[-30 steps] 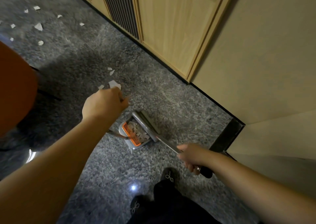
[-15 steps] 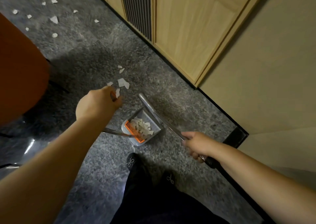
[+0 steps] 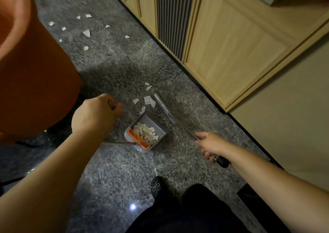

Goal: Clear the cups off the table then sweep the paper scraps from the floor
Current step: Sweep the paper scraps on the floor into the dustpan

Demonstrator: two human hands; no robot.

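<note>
The dustpan [image 3: 146, 134] sits on the speckled grey floor [image 3: 114, 165] in the middle of the view, already loaded with a pile of white paper scraps [image 3: 145, 132] heaped against its orange comb strip [image 3: 139, 140]. Just past its open far edge there's a small cluster of loose scraps [image 3: 148, 100] lying on the floor, right next to the head of the broom [image 3: 162, 106]. A second scatter of paper bits [image 3: 86, 32] lies well apart, far up toward the top left.

The right hand [image 3: 210, 144] is wrapped tight around the broom's metal shaft [image 3: 185, 128], with the black grip end [image 3: 222, 162] sticking out below the fist. The left hand [image 3: 94, 113] is curled around the dustpan handle [image 3: 114, 141]; an orange-tipped end pokes out above the thumb, and the thin metal rod shows below the wrist running to the pan.

On the left a big orange chair [image 3: 30, 72] fills the edge of the view. Along the far right runs a light wood cabinet [image 3: 231, 45] with a slatted vent panel [image 3: 173, 17]. At the near edge you can see a black shoe [image 3: 156, 188] with a little sparkly bow and dark trousers [image 3: 187, 213].
</note>
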